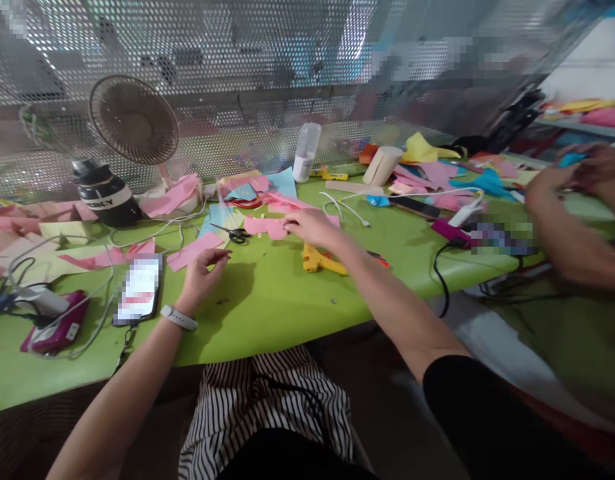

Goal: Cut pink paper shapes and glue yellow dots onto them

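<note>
My right hand [313, 228] reaches over the green table, its fingertips closed on the right end of a pink paper cut-out [265, 227] with scalloped edges. My left hand [203, 275] hovers above the table with bent fingers, thumb and forefinger a little apart, and nothing visible in it. Black scissors [233, 233] lie just left of the cut-out, partly over pale blue paper [213, 220]. A yellow glue gun [320, 261] rests below my right wrist, partly hidden by the forearm. Near my left hand is a flat pink paper strip [193, 251].
At left are a phone [138, 290], a purple power strip [62, 323] with cables, a black jar [107, 197] and a fan [134, 120]. A clear bottle [306, 153] stands behind. Another phone [415, 207] and paper scraps lie right, near another person's arm [567, 227].
</note>
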Available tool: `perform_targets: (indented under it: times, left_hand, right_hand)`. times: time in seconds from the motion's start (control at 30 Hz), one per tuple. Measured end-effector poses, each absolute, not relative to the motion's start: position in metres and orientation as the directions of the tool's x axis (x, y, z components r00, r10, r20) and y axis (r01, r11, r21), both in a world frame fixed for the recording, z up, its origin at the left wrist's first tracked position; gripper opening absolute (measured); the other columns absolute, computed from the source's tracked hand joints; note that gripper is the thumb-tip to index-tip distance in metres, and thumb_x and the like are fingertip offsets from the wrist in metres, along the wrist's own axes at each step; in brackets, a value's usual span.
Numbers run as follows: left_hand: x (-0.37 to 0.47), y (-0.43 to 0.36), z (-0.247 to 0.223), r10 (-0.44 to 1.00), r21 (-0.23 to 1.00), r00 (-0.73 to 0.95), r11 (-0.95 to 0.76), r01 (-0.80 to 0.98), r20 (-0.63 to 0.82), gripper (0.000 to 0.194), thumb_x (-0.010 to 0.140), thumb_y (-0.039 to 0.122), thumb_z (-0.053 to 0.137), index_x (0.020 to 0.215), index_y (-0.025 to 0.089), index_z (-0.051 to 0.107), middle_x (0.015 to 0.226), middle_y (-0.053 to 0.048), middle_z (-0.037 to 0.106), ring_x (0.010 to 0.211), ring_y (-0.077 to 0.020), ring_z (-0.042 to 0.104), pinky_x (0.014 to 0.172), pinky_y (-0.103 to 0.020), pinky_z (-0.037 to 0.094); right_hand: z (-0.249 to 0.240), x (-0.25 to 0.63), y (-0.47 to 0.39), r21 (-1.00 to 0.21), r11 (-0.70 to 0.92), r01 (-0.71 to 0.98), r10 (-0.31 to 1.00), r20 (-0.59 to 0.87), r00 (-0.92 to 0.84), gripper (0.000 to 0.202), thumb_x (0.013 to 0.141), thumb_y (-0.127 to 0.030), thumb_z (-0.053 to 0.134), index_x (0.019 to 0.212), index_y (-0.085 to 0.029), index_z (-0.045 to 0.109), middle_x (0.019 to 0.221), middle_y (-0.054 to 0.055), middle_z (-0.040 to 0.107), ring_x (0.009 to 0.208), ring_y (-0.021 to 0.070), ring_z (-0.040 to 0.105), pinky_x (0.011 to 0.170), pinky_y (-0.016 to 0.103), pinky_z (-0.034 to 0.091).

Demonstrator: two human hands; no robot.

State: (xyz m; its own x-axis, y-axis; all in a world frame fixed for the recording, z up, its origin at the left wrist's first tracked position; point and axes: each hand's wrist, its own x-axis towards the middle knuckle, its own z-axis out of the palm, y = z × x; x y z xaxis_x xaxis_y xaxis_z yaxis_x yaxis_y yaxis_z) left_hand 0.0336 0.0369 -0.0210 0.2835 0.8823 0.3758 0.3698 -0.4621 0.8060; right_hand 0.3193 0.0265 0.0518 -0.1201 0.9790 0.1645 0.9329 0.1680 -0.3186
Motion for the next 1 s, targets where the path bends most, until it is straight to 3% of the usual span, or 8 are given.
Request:
perform_targets:
  times: [0.17, 0.37, 0.5, 0.57, 0.63, 0.8, 1.0]
  left_hand:
    - [0.035, 0.027, -0.013, 0.882, 0.81, 0.32, -0.453, 0.374, 0.346, 0.025, 0.086, 0.038, 0.064, 0.099, 0.02, 0.076, 0.099, -0.01, 0.077, 0.092, -0.0247, 0.072, 0.087, -0.04, 0.057]
    - [0.035, 0.022, -0.01, 0.909, 0.867, 0.325, -0.369, 0.336, 0.261, 0.024, 0.087, 0.04, 0.066, 0.101, 0.023, 0.076, 0.103, -0.01, 0.077, 0.096, -0.0252, 0.073, 0.091, -0.042, 0.059]
    - [0.035, 0.011, -0.004, 0.925, 0.92, 0.35, -0.257, 0.295, 0.147, 0.028, 0.088, 0.042, 0.066, 0.108, 0.024, 0.074, 0.107, -0.009, 0.078, 0.1, -0.0246, 0.073, 0.092, -0.042, 0.06]
    - [0.035, 0.003, 0.007, 0.914, 0.927, 0.397, -0.218, 0.307, 0.083, 0.029, 0.088, 0.043, 0.066, 0.11, 0.026, 0.074, 0.107, -0.009, 0.078, 0.098, -0.0242, 0.074, 0.09, -0.041, 0.061]
    - [0.035, 0.002, 0.025, 0.883, 0.893, 0.463, -0.268, 0.362, 0.077, 0.026, 0.087, 0.043, 0.066, 0.107, 0.029, 0.075, 0.105, -0.007, 0.078, 0.093, -0.0236, 0.074, 0.084, -0.039, 0.062]
    - [0.05, 0.074, 0.075, 0.768, 0.64, 0.614, -0.566, 0.52, 0.181, 0.018, 0.081, 0.041, 0.07, 0.087, 0.028, 0.08, 0.087, -0.006, 0.078, 0.078, -0.0229, 0.071, 0.073, -0.035, 0.058]
    - [0.123, 0.216, 0.067, 0.772, 0.587, 0.635, -0.517, 0.623, 0.006, 0.012, 0.073, 0.033, 0.075, 0.077, 0.022, 0.079, 0.07, -0.001, 0.073, 0.069, -0.0185, 0.065, 0.071, -0.029, 0.05]
  right_hand:
    - [0.069, 0.328, 0.047, -0.338, 0.23, 0.913, 0.971, 0.142, -0.192, 0.019, 0.092, -0.014, 0.06, 0.092, -0.022, 0.077, 0.094, 0.002, 0.078, 0.087, 0.0194, 0.069, 0.073, 0.028, 0.044]
    - [0.04, 0.33, 0.05, -0.388, 0.373, 0.843, 0.927, 0.124, -0.353, 0.019, 0.091, -0.012, 0.062, 0.089, -0.022, 0.078, 0.1, 0.004, 0.079, 0.09, 0.0194, 0.07, 0.078, 0.03, 0.048]
    - [0.026, 0.346, 0.04, -0.421, 0.279, 0.863, 0.959, 0.175, -0.224, 0.025, 0.095, -0.019, 0.061, 0.115, -0.024, 0.076, 0.105, 0.006, 0.079, 0.085, 0.0204, 0.071, 0.074, 0.031, 0.05]
    - [0.024, 0.356, 0.036, -0.453, 0.256, 0.854, 0.957, 0.241, -0.159, 0.025, 0.096, -0.023, 0.059, 0.115, -0.023, 0.076, 0.103, 0.007, 0.079, 0.084, 0.0208, 0.071, 0.074, 0.032, 0.052]
    - [0.023, 0.364, 0.032, -0.477, 0.291, 0.829, 0.94, 0.305, -0.154, 0.02, 0.095, -0.024, 0.061, 0.106, -0.023, 0.078, 0.103, 0.006, 0.079, 0.088, 0.0213, 0.072, 0.077, 0.033, 0.053]
    - [0.014, 0.372, 0.032, -0.484, 0.433, 0.761, 0.847, 0.508, -0.158, 0.018, 0.096, -0.026, 0.06, 0.096, -0.025, 0.078, 0.1, 0.005, 0.079, 0.094, 0.0225, 0.071, 0.086, 0.038, 0.055]
    - [0.002, 0.383, 0.031, -0.44, 0.509, 0.74, 0.779, 0.602, -0.178, 0.021, 0.098, -0.029, 0.057, 0.096, -0.024, 0.077, 0.096, 0.007, 0.078, 0.092, 0.0237, 0.071, 0.084, 0.041, 0.055]
